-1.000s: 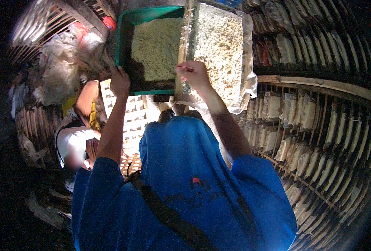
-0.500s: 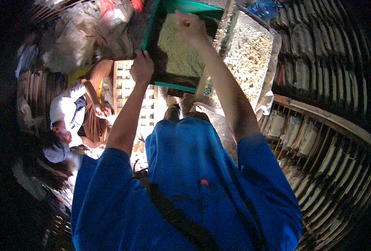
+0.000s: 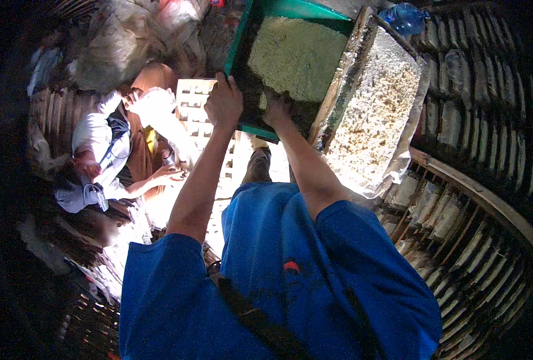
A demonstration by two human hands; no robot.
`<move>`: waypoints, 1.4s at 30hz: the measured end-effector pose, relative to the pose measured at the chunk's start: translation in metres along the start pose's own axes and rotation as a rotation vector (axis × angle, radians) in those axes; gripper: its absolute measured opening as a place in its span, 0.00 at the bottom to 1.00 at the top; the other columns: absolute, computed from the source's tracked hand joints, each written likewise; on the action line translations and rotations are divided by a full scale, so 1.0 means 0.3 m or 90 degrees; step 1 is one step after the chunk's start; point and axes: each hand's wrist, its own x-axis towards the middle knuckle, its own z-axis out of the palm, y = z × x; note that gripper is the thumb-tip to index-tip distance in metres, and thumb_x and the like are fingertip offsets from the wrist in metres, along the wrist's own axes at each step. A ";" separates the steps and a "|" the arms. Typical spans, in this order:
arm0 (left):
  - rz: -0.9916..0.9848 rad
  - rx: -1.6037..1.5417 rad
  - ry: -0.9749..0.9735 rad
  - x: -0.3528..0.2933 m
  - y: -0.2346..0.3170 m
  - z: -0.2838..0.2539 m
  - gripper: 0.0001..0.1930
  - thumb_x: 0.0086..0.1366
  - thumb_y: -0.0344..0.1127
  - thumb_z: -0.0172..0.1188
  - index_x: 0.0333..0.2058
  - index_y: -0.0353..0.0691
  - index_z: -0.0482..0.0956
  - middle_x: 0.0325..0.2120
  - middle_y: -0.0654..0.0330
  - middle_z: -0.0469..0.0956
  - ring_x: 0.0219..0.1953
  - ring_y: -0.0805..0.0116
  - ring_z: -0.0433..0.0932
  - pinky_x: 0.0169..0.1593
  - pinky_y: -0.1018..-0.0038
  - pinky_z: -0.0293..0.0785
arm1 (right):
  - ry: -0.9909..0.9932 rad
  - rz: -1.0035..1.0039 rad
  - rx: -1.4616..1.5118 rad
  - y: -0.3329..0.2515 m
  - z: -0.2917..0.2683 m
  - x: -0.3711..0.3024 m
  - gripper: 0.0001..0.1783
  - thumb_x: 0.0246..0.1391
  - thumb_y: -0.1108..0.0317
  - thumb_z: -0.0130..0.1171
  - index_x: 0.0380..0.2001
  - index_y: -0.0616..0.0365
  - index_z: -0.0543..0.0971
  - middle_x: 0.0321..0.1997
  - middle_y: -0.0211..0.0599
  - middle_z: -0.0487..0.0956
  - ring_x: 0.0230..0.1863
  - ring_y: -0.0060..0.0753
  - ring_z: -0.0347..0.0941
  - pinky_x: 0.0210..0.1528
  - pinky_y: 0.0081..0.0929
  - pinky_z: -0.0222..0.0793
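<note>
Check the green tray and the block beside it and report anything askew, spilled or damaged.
The green plastic tray is only partly filled: the pale crumbly slab leaves bare dark floor near the right hand. The left hand grips its near rim. The foil-wrapped crumbly block sits angled beside it. Nothing looks spilled.

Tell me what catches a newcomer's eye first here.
A green tray of pale crumbly material sits top centre, the left hand gripping its near rim and the right hand reaching inside. Beside it on the right lies a foil-lined slab; a crouching person works at left.
</note>
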 end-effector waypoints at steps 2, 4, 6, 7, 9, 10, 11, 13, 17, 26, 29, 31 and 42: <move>0.023 -0.016 0.017 0.003 -0.007 0.013 0.15 0.69 0.46 0.37 0.41 0.40 0.64 0.28 0.46 0.78 0.30 0.45 0.79 0.31 0.52 0.74 | -0.036 -0.008 0.021 0.023 -0.003 0.028 0.36 0.45 0.67 0.57 0.60 0.53 0.62 0.62 0.52 0.62 0.63 0.53 0.57 0.64 0.43 0.56; 0.025 -0.023 0.025 0.006 -0.001 0.013 0.15 0.69 0.46 0.37 0.41 0.40 0.64 0.28 0.46 0.78 0.30 0.45 0.79 0.31 0.52 0.74 | 0.013 -0.024 0.055 0.030 0.004 0.031 0.30 0.43 0.72 0.56 0.54 0.53 0.68 0.54 0.53 0.68 0.56 0.53 0.64 0.56 0.42 0.63; 0.008 -0.020 0.023 0.001 0.015 -0.002 0.15 0.69 0.46 0.38 0.40 0.39 0.65 0.29 0.45 0.78 0.30 0.44 0.79 0.32 0.52 0.74 | 0.064 -0.040 0.084 0.043 0.000 0.037 0.25 0.40 0.77 0.55 0.48 0.53 0.75 0.47 0.54 0.74 0.49 0.54 0.71 0.49 0.42 0.70; 0.008 -0.020 0.025 -0.004 0.026 -0.011 0.16 0.69 0.46 0.38 0.41 0.39 0.65 0.29 0.45 0.78 0.30 0.44 0.79 0.32 0.51 0.74 | -0.007 -0.040 0.040 0.061 0.025 0.075 0.26 0.42 0.75 0.55 0.50 0.55 0.72 0.50 0.53 0.72 0.53 0.53 0.68 0.52 0.42 0.67; 0.018 -0.022 0.029 0.000 0.044 -0.016 0.16 0.69 0.46 0.38 0.42 0.40 0.65 0.29 0.45 0.77 0.30 0.44 0.79 0.32 0.51 0.74 | -0.093 -0.009 -0.001 0.096 0.083 0.166 0.27 0.43 0.72 0.57 0.51 0.59 0.70 0.53 0.51 0.71 0.56 0.50 0.66 0.55 0.41 0.65; 0.022 -0.018 0.038 0.002 0.042 -0.010 0.16 0.69 0.46 0.38 0.42 0.40 0.65 0.29 0.45 0.78 0.30 0.44 0.79 0.32 0.51 0.74 | -0.112 0.013 -0.001 0.096 0.084 0.183 0.26 0.43 0.72 0.59 0.50 0.60 0.71 0.52 0.50 0.71 0.55 0.49 0.66 0.55 0.40 0.66; 0.020 -0.015 0.048 0.003 0.030 0.000 0.16 0.69 0.46 0.38 0.42 0.40 0.65 0.29 0.45 0.78 0.30 0.45 0.79 0.32 0.51 0.74 | -0.083 0.050 0.039 0.072 0.040 0.158 0.23 0.41 0.72 0.61 0.45 0.59 0.74 0.47 0.50 0.75 0.51 0.46 0.71 0.52 0.38 0.68; 0.007 -0.010 0.056 -0.002 0.026 0.001 0.16 0.69 0.47 0.38 0.41 0.40 0.65 0.28 0.46 0.78 0.31 0.45 0.79 0.32 0.50 0.73 | -0.060 0.108 0.196 0.040 -0.078 0.093 0.20 0.38 0.72 0.65 0.40 0.60 0.78 0.40 0.49 0.78 0.45 0.43 0.75 0.48 0.35 0.71; 0.001 0.007 0.005 -0.002 0.034 -0.012 0.18 0.69 0.48 0.38 0.46 0.41 0.64 0.29 0.46 0.78 0.32 0.45 0.78 0.33 0.49 0.72 | -0.074 0.233 0.683 -0.024 -0.313 -0.024 0.22 0.38 0.71 0.67 0.40 0.59 0.76 0.37 0.46 0.78 0.42 0.43 0.76 0.47 0.35 0.72; 0.031 -0.007 0.061 -0.015 0.011 0.006 0.17 0.69 0.47 0.37 0.45 0.41 0.64 0.29 0.46 0.78 0.32 0.43 0.79 0.33 0.48 0.74 | 0.291 -0.410 0.194 0.267 -0.784 -0.268 0.12 0.53 0.74 0.55 0.42 0.56 0.74 0.42 0.45 0.76 0.44 0.47 0.74 0.50 0.42 0.72; 0.051 -0.023 0.065 -0.010 0.003 0.015 0.16 0.69 0.47 0.37 0.43 0.41 0.64 0.29 0.46 0.78 0.31 0.44 0.79 0.32 0.48 0.73 | 0.040 -0.197 1.188 0.313 -0.956 -0.387 0.09 0.58 0.66 0.51 0.37 0.58 0.78 0.44 0.44 0.76 0.49 0.44 0.72 0.56 0.40 0.67; 0.050 -0.024 0.063 -0.023 0.015 0.010 0.16 0.69 0.47 0.37 0.43 0.41 0.64 0.29 0.45 0.79 0.31 0.44 0.79 0.32 0.47 0.73 | 0.156 -0.248 0.888 0.397 -0.991 -0.424 0.12 0.59 0.62 0.49 0.39 0.56 0.78 0.45 0.41 0.77 0.52 0.42 0.72 0.57 0.38 0.66; 0.047 -0.015 0.083 -0.042 0.016 -0.024 0.18 0.69 0.48 0.36 0.43 0.40 0.64 0.24 0.44 0.78 0.29 0.43 0.79 0.33 0.50 0.74 | 0.339 -0.118 0.273 0.557 -1.289 -0.463 0.18 0.62 0.66 0.44 0.47 0.70 0.71 0.51 0.54 0.73 0.55 0.46 0.68 0.62 0.38 0.61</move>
